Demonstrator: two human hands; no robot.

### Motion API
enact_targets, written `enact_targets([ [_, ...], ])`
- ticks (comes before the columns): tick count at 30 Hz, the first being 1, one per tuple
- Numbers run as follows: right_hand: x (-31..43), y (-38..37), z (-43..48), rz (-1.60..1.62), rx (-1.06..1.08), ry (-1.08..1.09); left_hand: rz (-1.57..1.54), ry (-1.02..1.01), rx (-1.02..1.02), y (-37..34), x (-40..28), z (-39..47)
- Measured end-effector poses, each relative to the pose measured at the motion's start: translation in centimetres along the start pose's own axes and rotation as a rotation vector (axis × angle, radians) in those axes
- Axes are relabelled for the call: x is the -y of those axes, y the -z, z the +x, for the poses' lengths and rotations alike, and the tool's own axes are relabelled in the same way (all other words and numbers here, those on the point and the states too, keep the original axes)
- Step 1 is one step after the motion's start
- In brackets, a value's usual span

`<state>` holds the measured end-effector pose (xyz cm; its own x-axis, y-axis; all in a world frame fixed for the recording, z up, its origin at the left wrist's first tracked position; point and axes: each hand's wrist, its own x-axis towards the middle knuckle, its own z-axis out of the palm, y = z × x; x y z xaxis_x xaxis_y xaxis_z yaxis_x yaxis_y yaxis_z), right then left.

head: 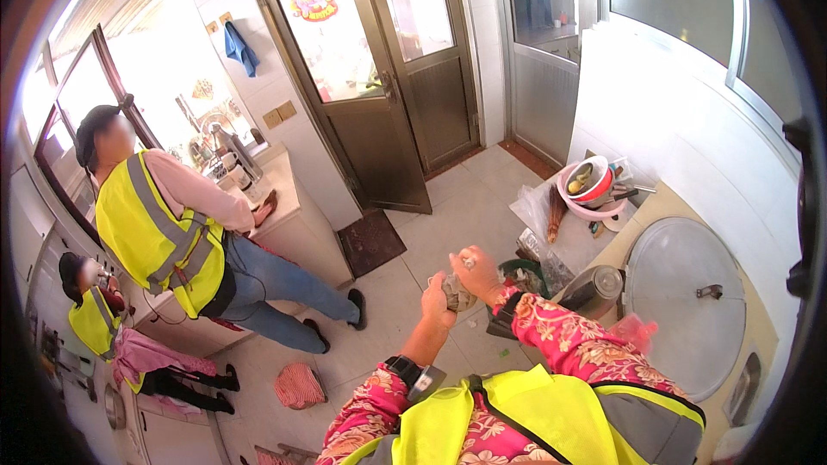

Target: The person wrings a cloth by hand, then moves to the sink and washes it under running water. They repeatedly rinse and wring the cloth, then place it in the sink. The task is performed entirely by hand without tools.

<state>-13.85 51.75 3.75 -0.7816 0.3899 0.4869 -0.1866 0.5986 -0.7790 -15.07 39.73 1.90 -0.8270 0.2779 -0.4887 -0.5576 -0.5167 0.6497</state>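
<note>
Out in front of my body, my left hand (pixel 439 302) grips a crumpled, greyish-beige bundle (pixel 460 296); whether it is a bag or something else is unclear. My right hand (pixel 477 271) is just right of it, fingers curled around a small white piece (pixel 469 263). Both hands are close together, with the bundle between them. A green bin (pixel 535 265) holding scraps stands below and to the right of my right hand. Dark bands circle both wrists, and the left one carries a box-shaped device (pixel 425 382).
On the right a counter holds a large round metal lid (pixel 685 310), a glass-lidded pot (pixel 594 290) and nested bowls (pixel 589 179). One person (pixel 161 226) stands at the left counter (pixel 284 187), another (pixel 97 323) behind. A striped stool (pixel 299 385) and dark mat (pixel 371 243) are on the floor.
</note>
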Motion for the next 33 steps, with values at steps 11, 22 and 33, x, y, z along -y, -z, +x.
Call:
enact_targets([
  [11,6.2,2.8,-0.9,0.183,0.154,0.552,-0.029,0.111,0.630,0.7,-0.3,1.3],
  [22,2.2,2.2,-3.1,0.158,0.221,0.582,0.233,-0.409,0.550,3.4,2.8,4.9],
  [33,-1.5,4.0,-1.8,1.394,0.527,-1.084,0.354,-0.483,0.216,-4.8,-3.2,-2.2],
])
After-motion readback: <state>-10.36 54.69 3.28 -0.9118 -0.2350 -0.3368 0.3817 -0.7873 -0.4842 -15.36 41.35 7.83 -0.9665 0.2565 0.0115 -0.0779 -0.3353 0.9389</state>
